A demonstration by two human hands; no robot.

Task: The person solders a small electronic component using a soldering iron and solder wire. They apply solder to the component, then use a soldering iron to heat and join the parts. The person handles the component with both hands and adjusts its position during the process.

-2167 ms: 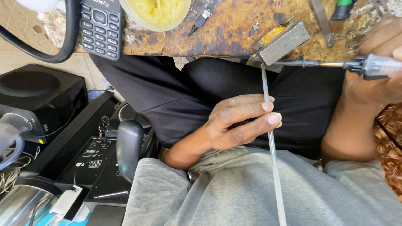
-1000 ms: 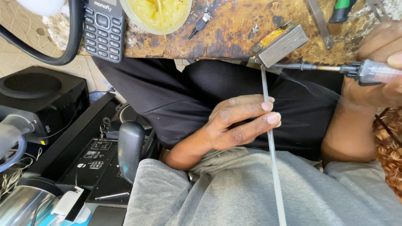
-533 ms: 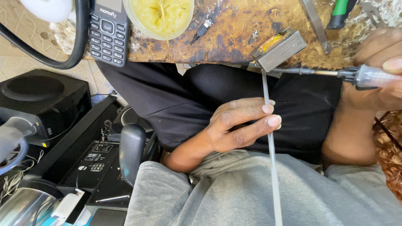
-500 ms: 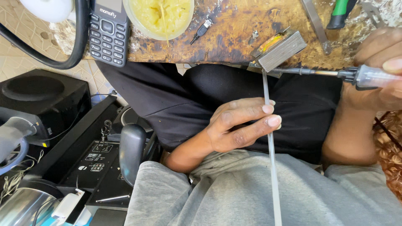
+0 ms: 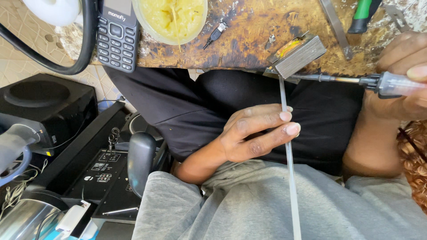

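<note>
Left hand (image 5: 255,135) pinching thin metal strip (image 5: 289,178) between fingertips; right hand (image 5: 400,75) gripping soldering iron (image 5: 356,81), tip touching small transformer (image 5: 297,54) at workbench (image 5: 240,40) edge.

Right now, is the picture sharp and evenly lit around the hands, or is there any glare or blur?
Head view: soft daylight, with no harsh shadows; left hand and the grey strip it pinches are sharp; right hand is cropped at the frame edge, its clear tool handle catching faint glare; wooden bench is brightest.
</note>
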